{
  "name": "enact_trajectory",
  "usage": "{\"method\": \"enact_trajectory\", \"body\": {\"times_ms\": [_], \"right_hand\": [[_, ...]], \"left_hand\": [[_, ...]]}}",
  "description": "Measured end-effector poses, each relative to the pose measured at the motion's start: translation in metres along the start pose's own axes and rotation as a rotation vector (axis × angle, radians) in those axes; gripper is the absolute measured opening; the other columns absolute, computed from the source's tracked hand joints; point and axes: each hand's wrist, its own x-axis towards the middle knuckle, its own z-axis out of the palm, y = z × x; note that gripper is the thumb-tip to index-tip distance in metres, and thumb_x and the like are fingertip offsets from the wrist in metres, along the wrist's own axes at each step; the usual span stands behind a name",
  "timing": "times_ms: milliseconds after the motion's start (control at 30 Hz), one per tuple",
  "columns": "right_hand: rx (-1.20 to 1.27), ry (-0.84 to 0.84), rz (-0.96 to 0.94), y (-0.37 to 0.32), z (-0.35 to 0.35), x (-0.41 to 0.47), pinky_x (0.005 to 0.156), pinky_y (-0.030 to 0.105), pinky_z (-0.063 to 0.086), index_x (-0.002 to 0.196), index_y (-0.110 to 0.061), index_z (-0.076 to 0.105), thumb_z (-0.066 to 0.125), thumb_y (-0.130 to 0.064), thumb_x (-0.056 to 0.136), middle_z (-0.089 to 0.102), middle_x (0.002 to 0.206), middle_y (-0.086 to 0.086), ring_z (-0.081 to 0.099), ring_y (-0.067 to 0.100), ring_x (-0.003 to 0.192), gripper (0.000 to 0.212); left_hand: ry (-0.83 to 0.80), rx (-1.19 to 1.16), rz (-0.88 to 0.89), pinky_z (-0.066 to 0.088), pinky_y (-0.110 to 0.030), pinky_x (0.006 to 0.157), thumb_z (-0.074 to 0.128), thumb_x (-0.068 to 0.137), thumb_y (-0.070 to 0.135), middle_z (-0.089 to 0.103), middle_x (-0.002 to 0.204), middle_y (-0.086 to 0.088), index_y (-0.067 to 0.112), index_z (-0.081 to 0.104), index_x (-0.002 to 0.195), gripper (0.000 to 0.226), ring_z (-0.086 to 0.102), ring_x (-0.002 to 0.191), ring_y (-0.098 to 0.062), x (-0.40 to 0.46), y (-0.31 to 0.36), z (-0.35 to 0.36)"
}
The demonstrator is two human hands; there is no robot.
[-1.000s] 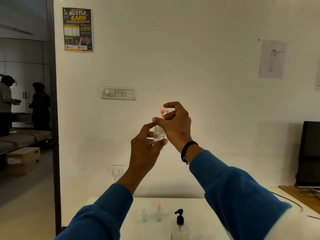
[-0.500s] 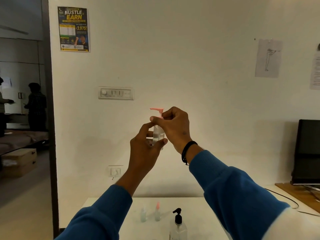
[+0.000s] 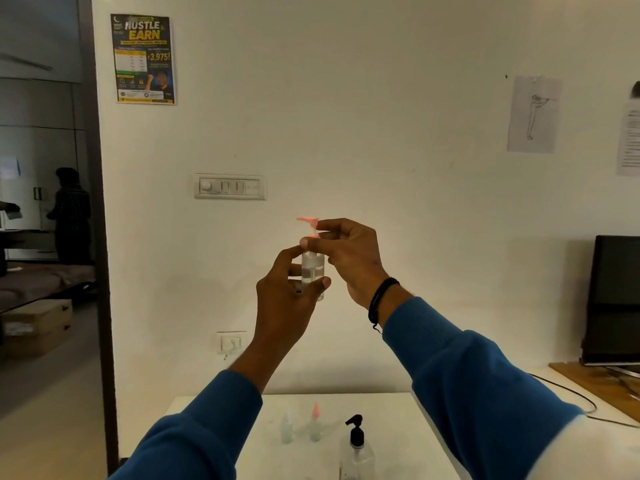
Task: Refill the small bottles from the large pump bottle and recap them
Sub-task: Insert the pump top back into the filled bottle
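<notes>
Left hand (image 3: 289, 299) holds small bottle (image 3: 312, 271); right hand (image 3: 349, 259) pinches its pink pump cap (image 3: 309, 221).

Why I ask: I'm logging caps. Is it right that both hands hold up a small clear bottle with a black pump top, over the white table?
Not quite. The head view shows the small bottle held by the left hand and right hand has a pink pump top, not black. The black pump is on the large bottle on the table.
</notes>
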Motion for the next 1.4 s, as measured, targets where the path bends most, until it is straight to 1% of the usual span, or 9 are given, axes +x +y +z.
{"method": "enact_trajectory", "body": {"times_ms": [200, 333, 433, 633, 833, 967, 1100, 1200, 1400], "right_hand": [[-0.064, -0.041, 0.013, 0.006, 0.000, -0.001, 0.075, 0.020, 0.052, 0.101, -0.011, 0.078, 0.078, -0.013, 0.086, 0.076, 0.092, -0.001, 0.070, 0.009, 0.085, 0.015], [-0.154, -0.021, -0.046, 0.007, -0.002, 0.000, 0.067, 0.013, 0.051, 0.104, -0.010, 0.078, 0.080, -0.011, 0.084, 0.076, 0.089, -0.005, 0.070, 0.002, 0.076, 0.020], [-0.175, 0.008, -0.054, 0.006, -0.002, 0.001, 0.070, 0.017, 0.055, 0.096, -0.012, 0.080, 0.084, -0.010, 0.079, 0.077, 0.085, -0.002, 0.072, 0.007, 0.077, 0.018], [-0.182, 0.097, -0.062, 0.005, 0.002, 0.000, 0.077, 0.026, 0.061, 0.092, -0.010, 0.079, 0.089, -0.011, 0.073, 0.077, 0.081, 0.000, 0.075, 0.013, 0.078, 0.022], [-0.218, 0.196, -0.071, 0.005, 0.004, -0.005, 0.070, 0.020, 0.058, 0.086, -0.012, 0.079, 0.091, -0.014, 0.071, 0.075, 0.078, -0.002, 0.072, 0.010, 0.074, 0.020], [-0.234, 0.177, -0.057, 0.004, 0.005, -0.008, 0.071, 0.018, 0.057, 0.092, -0.012, 0.078, 0.089, -0.015, 0.074, 0.076, 0.082, -0.002, 0.072, 0.010, 0.076, 0.022], [-0.225, 0.179, -0.079, 0.006, 0.008, -0.011, 0.084, 0.031, 0.062, 0.100, -0.012, 0.078, 0.086, -0.018, 0.079, 0.077, 0.088, -0.001, 0.073, 0.012, 0.083, 0.023], [-0.219, 0.185, -0.093, 0.008, 0.012, -0.012, 0.086, 0.038, 0.062, 0.102, -0.016, 0.076, 0.084, -0.021, 0.081, 0.077, 0.092, -0.002, 0.073, 0.014, 0.086, 0.023], [-0.252, 0.199, -0.111, 0.009, 0.015, -0.013, 0.089, 0.037, 0.060, 0.111, -0.016, 0.073, 0.082, -0.024, 0.084, 0.077, 0.103, 0.002, 0.072, 0.017, 0.093, 0.030]], "left_hand": [[-0.014, -0.005, -0.020, 0.047, -0.003, 0.059, 0.084, 0.081, 0.024, 0.067, 0.100, 0.004, 0.018, 0.058, 0.133, 0.058, 0.065, 0.072, 0.009, 0.000, -0.005, -0.001], [-0.033, -0.018, -0.039, 0.050, -0.006, 0.059, 0.085, 0.080, 0.022, 0.067, 0.096, 0.005, 0.019, 0.059, 0.130, 0.057, 0.065, 0.074, 0.012, 0.001, -0.006, -0.001], [-0.023, -0.019, -0.060, 0.050, -0.006, 0.059, 0.086, 0.078, 0.023, 0.068, 0.096, 0.006, 0.021, 0.059, 0.128, 0.057, 0.068, 0.070, 0.002, 0.001, -0.006, -0.001], [0.011, 0.015, -0.054, 0.047, -0.002, 0.059, 0.087, 0.077, 0.026, 0.067, 0.097, 0.006, 0.020, 0.060, 0.129, 0.058, 0.064, 0.075, 0.001, 0.001, -0.003, 0.004], [0.019, 0.063, -0.043, 0.046, 0.000, 0.062, 0.087, 0.077, 0.030, 0.069, 0.098, 0.006, 0.021, 0.061, 0.132, 0.061, 0.064, 0.072, 0.000, 0.000, -0.004, 0.008], [0.015, 0.054, -0.048, 0.051, -0.005, 0.063, 0.089, 0.074, 0.031, 0.070, 0.098, 0.006, 0.022, 0.062, 0.129, 0.062, 0.066, 0.074, 0.000, 0.001, -0.006, 0.006], [0.007, 0.039, -0.031, 0.049, -0.004, 0.061, 0.089, 0.074, 0.028, 0.068, 0.096, 0.007, 0.020, 0.062, 0.128, 0.061, 0.066, 0.074, 0.001, 0.003, -0.004, 0.003], [0.015, 0.020, -0.010, 0.047, -0.003, 0.060, 0.088, 0.075, 0.022, 0.067, 0.095, 0.007, 0.018, 0.062, 0.127, 0.058, 0.066, 0.075, -0.001, 0.002, -0.001, 0.003], [0.002, 0.020, -0.007, 0.048, -0.004, 0.058, 0.087, 0.076, 0.020, 0.068, 0.097, 0.002, 0.015, 0.061, 0.130, 0.060, 0.067, 0.068, 0.005, 0.003, 0.000, 0.003]]}}
